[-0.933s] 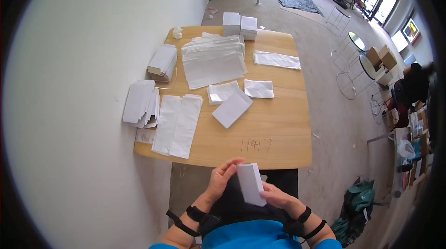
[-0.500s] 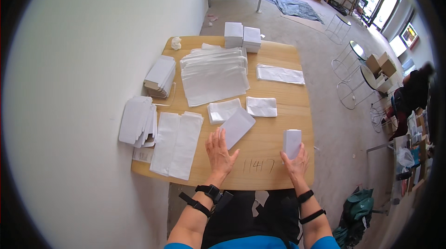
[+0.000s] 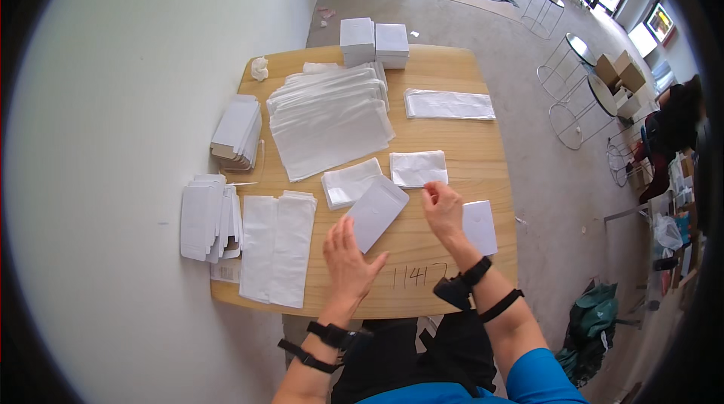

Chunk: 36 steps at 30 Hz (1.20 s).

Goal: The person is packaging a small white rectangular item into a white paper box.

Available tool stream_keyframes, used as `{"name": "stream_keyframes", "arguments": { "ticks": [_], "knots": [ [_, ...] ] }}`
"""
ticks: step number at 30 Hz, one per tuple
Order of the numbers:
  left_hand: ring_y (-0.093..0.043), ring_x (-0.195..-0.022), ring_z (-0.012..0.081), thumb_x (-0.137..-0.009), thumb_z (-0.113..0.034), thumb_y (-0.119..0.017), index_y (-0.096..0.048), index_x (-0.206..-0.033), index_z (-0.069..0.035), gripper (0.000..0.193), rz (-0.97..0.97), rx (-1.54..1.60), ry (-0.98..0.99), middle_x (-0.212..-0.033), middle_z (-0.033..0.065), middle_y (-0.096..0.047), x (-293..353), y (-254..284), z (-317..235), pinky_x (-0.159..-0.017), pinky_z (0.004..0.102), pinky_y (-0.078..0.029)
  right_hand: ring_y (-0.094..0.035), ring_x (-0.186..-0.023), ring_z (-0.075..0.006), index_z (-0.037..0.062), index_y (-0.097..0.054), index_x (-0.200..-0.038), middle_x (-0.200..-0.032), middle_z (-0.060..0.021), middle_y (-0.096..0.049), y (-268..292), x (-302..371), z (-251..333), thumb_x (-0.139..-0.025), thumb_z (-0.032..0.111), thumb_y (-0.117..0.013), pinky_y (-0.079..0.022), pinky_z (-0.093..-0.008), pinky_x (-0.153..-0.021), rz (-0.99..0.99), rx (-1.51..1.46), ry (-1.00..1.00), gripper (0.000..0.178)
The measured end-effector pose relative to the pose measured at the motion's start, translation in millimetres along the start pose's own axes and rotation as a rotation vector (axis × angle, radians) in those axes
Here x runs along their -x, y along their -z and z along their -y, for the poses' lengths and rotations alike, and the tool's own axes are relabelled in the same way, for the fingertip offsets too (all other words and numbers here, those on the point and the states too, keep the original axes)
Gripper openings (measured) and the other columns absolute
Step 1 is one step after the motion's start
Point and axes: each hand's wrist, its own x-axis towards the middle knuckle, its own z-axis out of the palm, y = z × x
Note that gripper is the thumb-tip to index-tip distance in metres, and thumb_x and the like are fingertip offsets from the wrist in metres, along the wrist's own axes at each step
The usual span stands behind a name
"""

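White carton (image 3: 481, 228) has left the right grip (image 3: 443, 212) since a moment ago; now on the counter (image 3: 469, 140), right of frame centre. Reads as set aside. Right fingers curled nearly together by the small white bags (image 3: 418, 167), can't tell if holding. Left grip (image 3: 350, 263) spread wide at the flap-ended carton (image 3: 383, 209), contact unclear.

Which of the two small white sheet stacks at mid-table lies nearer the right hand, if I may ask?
The right stack, just beyond the right hand; the left stack lies farther off.
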Motion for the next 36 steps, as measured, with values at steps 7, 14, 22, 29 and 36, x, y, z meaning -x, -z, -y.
{"name": "stream_keyframes", "arguments": {
  "ticks": [7,14,22,29,36],
  "knots": [
    [-0.037,-0.129,0.0349,-0.064,-0.03,-0.087,-0.026,-0.148,0.001,0.108,0.066,-0.263,0.04,-0.145,0.0172,-0.038,-35,-40,5,-0.11,0.0495,-0.026,-0.067,-0.072,-0.0281,-0.0034,-0.068,-0.095,-0.084,-0.0165,-0.07,-23,-10,-23,-0.089,0.013,-0.063,-0.053,-0.0385,-0.067,-0.299,0.036,-0.011,0.018],
    [-0.038,-0.127,0.0337,-0.064,-0.022,-0.084,-0.032,-0.146,0.0,0.099,0.061,-0.098,-0.077,-0.141,0.0168,-0.039,6,29,-18,-0.107,0.0482,-0.027,-0.062,-0.066,-0.0173,-0.0004,-0.071,-0.093,-0.078,-0.0097,-0.066,25,32,46,-0.088,0.018,-0.072,-0.05,-0.0305,-0.061,0.142,-0.197,0.092,0.02],
    [-0.04,-0.134,0.0355,-0.07,-0.029,-0.086,-0.041,-0.141,-0.002,0.089,-0.007,-0.071,-0.313,-0.143,0.0195,-0.043,57,118,-83,-0.113,0.0496,-0.027,-0.063,-0.074,-0.0084,-0.0034,-0.067,-0.1,-0.088,-0.0058,-0.068,78,137,99,-0.091,0.006,-0.069,-0.052,-0.0225,-0.063,0.275,-0.611,-0.223,0.013],
    [-0.063,-0.112,0.0324,-0.08,-0.005,-0.072,-0.062,-0.124,-0.005,0.045,0.085,0.54,-0.346,-0.119,0.0134,-0.067,104,120,-96,-0.096,0.0372,-0.051,-0.065,-0.078,-0.0113,-0.004,-0.058,-0.113,-0.095,-0.0109,-0.068,140,212,142,-0.095,0.008,-0.063,-0.054,-0.025,-0.06,0.395,-0.866,-0.331,0.022],
    [-0.058,-0.089,0.0081,-0.094,-0.006,-0.063,-0.061,-0.122,0.0,0.029,0.544,1.164,0.066,-0.1,0.003,-0.066,143,151,-125,-0.082,0.0248,-0.048,-0.064,-0.069,-0.0229,0.0032,-0.069,-0.096,-0.082,-0.0091,-0.065,181,215,154,-0.076,0.0,-0.076,-0.052,-0.0318,-0.06,0.251,-0.038,0.555,0.021]
  ]
}}
